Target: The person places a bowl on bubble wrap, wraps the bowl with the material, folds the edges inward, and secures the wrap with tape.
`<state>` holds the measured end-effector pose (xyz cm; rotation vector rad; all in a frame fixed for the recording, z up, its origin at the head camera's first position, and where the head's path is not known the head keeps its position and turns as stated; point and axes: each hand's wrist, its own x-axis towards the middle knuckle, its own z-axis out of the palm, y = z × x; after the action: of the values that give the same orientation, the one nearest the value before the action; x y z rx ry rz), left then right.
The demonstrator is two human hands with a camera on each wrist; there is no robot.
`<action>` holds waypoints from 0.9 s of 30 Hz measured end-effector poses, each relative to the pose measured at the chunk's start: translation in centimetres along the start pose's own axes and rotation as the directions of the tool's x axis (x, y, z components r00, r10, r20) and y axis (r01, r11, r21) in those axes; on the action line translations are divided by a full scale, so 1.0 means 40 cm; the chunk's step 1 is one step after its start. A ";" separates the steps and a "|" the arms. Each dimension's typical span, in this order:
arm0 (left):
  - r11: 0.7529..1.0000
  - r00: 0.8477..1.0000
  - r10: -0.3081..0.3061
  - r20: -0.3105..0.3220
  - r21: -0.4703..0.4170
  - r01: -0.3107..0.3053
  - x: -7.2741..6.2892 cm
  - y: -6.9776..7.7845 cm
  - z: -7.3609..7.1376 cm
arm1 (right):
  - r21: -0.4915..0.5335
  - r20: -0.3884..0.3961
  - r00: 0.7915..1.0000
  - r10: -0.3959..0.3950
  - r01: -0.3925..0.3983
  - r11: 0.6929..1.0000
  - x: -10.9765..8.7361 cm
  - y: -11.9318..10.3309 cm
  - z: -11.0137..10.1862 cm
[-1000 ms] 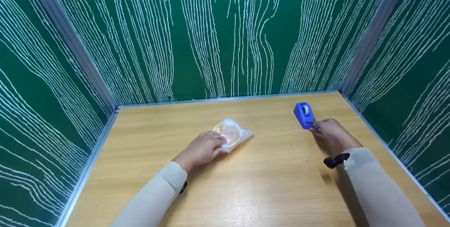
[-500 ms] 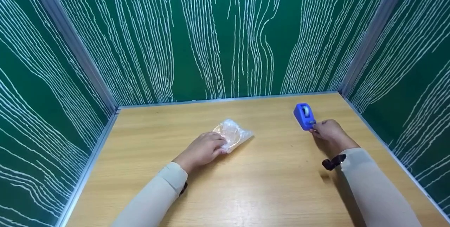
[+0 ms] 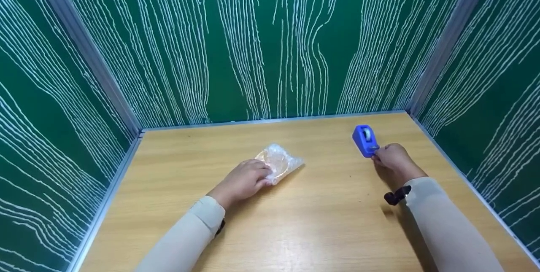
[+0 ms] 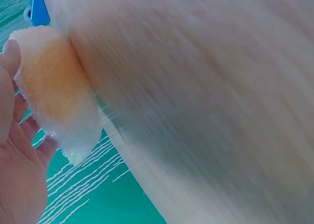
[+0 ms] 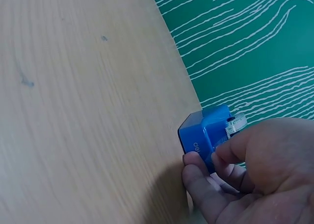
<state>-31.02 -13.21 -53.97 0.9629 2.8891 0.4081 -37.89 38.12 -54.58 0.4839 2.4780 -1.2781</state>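
Observation:
A bubble-wrapped package [image 3: 277, 163], pale with an orange tint inside, lies near the middle of the wooden table. My left hand [image 3: 247, 177] grips its near left side. In the left wrist view the thumb lies on one face of the package [image 4: 56, 81] and the fingers reach behind it. To the right stands a blue tape dispenser [image 3: 363, 140] with a roll of clear tape. My right hand [image 3: 396, 160] has thumb and fingers curled at its front end, by the cutter. In the right wrist view the fingertips touch the dispenser [image 5: 194, 133]; I cannot tell whether they pinch the tape end.
The wooden table [image 3: 278, 230] is bordered by a metal edge. Green panels [image 3: 236, 44] with wavy white lines rise at the back and both sides, joined by grey corner posts [image 3: 447, 44]. A dark strap device [image 3: 397, 196] sits on the right wrist.
The right hand and forearm have shifted very slightly left at the dispenser's front. The left hand stays on the package. The whole head view has tilted a little.

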 end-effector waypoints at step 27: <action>1.000 1.000 -0.006 -0.006 -0.002 0.006 0.000 0.005 0.002 | 0.015 0.094 0.995 0.018 -0.019 1.000 -0.005 0.017 -0.024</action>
<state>-30.91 -13.05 -53.98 0.9541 2.8951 0.4145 -37.51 39.24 -54.44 0.4393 2.3820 -1.2847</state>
